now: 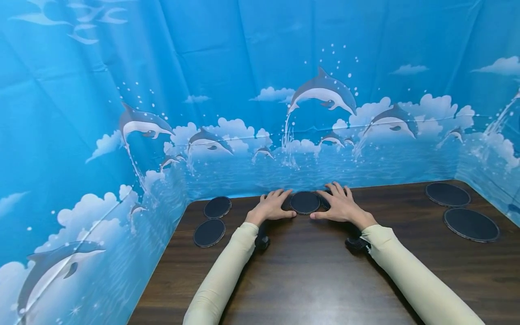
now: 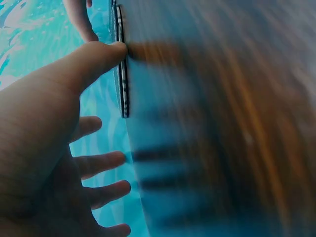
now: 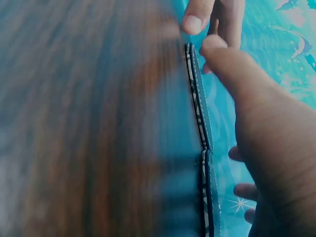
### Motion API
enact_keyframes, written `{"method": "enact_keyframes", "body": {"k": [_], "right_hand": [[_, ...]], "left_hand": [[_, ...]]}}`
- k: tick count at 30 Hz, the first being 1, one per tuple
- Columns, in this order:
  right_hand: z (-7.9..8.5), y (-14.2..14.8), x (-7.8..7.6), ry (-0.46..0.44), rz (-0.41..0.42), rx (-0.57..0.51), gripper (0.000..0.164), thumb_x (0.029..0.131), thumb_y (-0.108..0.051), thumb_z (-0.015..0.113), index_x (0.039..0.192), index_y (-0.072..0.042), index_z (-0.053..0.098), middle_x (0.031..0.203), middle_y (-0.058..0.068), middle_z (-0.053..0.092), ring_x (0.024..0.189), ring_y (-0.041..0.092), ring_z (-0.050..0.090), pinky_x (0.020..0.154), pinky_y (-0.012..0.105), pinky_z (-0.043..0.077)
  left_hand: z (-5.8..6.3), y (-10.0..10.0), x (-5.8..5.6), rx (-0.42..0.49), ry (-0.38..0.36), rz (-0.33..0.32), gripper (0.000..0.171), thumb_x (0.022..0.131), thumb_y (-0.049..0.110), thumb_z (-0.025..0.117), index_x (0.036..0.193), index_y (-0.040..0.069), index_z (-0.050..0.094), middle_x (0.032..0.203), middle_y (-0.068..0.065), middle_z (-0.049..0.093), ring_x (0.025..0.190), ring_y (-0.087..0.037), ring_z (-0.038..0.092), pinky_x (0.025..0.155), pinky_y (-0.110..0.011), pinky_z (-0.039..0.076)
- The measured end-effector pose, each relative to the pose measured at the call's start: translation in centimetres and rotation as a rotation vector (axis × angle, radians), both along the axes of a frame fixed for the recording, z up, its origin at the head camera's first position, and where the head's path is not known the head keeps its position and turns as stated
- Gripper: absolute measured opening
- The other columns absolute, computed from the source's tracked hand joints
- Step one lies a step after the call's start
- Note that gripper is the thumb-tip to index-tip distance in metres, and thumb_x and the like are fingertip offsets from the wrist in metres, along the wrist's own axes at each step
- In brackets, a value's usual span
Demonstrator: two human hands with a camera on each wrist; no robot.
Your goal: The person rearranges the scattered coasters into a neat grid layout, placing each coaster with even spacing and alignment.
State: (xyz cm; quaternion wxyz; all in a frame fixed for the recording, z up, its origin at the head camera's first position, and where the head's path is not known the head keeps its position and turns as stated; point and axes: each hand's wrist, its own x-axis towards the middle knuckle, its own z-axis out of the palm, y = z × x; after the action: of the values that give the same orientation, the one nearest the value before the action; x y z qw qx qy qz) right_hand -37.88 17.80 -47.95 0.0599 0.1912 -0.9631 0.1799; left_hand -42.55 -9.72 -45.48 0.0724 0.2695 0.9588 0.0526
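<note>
A dark round coaster lies near the far table edge, between the two hands. On its left is the left hand, fingers spread forward and thumb pointing inward. In the left wrist view, that thumb's tip overlaps the patterned edge of the coaster. To the right, the right hand has its fingers spread, with its thumb near the coaster's front edge. A second dark coaster sits beside the first, largely hidden under the right hand in the head view. Neither hand grips anything.
Two dark coasters, one nearer and one farther, lie at the table's left. Two more, one farther and one nearer, lie at the right. A blue dolphin-print curtain stands behind the brown wooden table.
</note>
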Motion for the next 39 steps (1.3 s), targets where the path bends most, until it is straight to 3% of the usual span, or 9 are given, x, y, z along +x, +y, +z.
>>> {"method": "enact_keyframes", "body": {"k": [9, 20, 26, 32, 39], "right_hand": [[-0.5, -0.5, -0.4, -0.028, -0.043, -0.011, 0.104, 0.079, -0.078, 0.066, 0.155, -0.009, 0.045, 0.16, 0.029, 0.02, 0.147, 0.049, 0.008, 0.109, 0.072, 0.002], [-1.0, -1.1, -0.6, -0.042, -0.047, -0.056, 0.099, 0.083, -0.074, 0.067, 0.151, -0.005, 0.048, 0.159, 0.029, 0.021, 0.147, 0.049, 0.008, 0.108, 0.072, 0.004], [-1.3, -1.4, -0.6, -0.042, -0.037, -0.08, 0.093, 0.086, -0.07, 0.068, 0.151, -0.006, 0.049, 0.159, 0.029, 0.021, 0.147, 0.049, 0.007, 0.107, 0.072, 0.005], [-1.5, -1.6, -0.5, -0.058, 0.001, -0.13, 0.089, 0.088, -0.062, 0.071, 0.148, 0.0, 0.05, 0.159, 0.028, 0.023, 0.148, 0.049, 0.006, 0.108, 0.071, 0.006], [-1.1, -1.5, -0.4, -0.038, 0.031, -0.17, 0.084, 0.089, -0.053, 0.075, 0.144, 0.007, 0.052, 0.16, 0.025, 0.025, 0.149, 0.046, 0.007, 0.109, 0.071, 0.004]], "left_hand": [[-0.2, -0.1, -0.3, 0.027, -0.017, 0.019, 0.092, 0.092, 0.069, 0.06, 0.163, 0.022, 0.027, 0.162, -0.009, 0.029, 0.146, -0.035, 0.029, 0.112, -0.064, 0.022], [-0.4, 0.1, -0.3, 0.045, -0.007, 0.018, 0.079, 0.094, 0.065, 0.06, 0.157, 0.019, 0.043, 0.153, -0.008, 0.037, 0.138, -0.033, 0.036, 0.109, -0.06, 0.027], [-0.8, 0.3, -0.1, 0.065, -0.025, -0.014, 0.073, 0.097, 0.058, 0.061, 0.155, 0.016, 0.045, 0.157, -0.008, 0.034, 0.142, -0.03, 0.033, 0.112, -0.057, 0.026], [-1.0, 0.5, 0.4, 0.109, -0.035, -0.04, 0.069, 0.099, 0.047, 0.062, 0.154, 0.008, 0.045, 0.16, -0.008, 0.031, 0.147, -0.03, 0.026, 0.116, -0.056, 0.018], [-0.8, 1.0, 0.4, 0.127, -0.028, -0.064, 0.066, 0.099, 0.043, 0.063, 0.151, 0.006, 0.047, 0.161, -0.008, 0.031, 0.149, -0.029, 0.023, 0.116, -0.056, 0.016]]}}
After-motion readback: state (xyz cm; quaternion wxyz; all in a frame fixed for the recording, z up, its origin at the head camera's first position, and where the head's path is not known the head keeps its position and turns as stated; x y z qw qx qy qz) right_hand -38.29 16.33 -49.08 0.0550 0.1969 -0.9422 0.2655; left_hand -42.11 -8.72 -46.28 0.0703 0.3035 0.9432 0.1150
